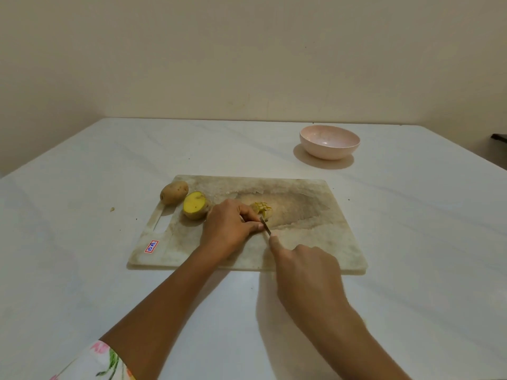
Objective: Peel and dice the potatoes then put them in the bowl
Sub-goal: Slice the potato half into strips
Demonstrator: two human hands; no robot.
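On a worn cutting board (315,242) lies a potato half (262,209) scored in a grid of cuts. My left hand (229,227) holds it down from the left. My right hand (304,266) grips a knife (265,225), index finger along its spine; the blade rests against the cut potato's near side. The handle is hidden in my fist. Another potato half (194,204), cut face up, sits left of my left hand. A whole unpeeled potato (174,192) lies at the board's far left corner. A pink bowl (329,145) stands beyond the board, to the right.
The board lies on a white marble-like table (82,242) that meets a beige wall at the back. A small scrap (112,209) lies on the table left of the board. A dark object (499,138) shows at the far right edge.
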